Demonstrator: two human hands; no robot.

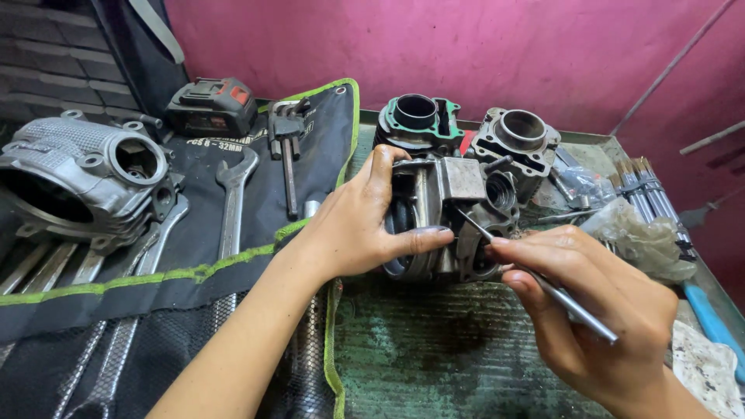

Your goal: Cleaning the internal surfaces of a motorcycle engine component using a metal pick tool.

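Observation:
My left hand (353, 225) grips a grey metal engine cylinder head (458, 202) and holds it just above the green worktop (434, 349). My right hand (597, 310) pinches a thin metal pick tool (543, 285). The pick's tip touches the front face of the cylinder head, near a round port. The thumb of my left hand lies across the lower front of the part.
Two engine cylinders (419, 120) (518, 138) stand behind. At left, a black tool roll (233, 225) carries wrenches (231, 202), a T-handle tool (289, 155), a battery pack (211, 107) and another cylinder head (81, 174). A crumpled plastic bag (644, 237) and rods (648, 194) lie at right. The wall is pink.

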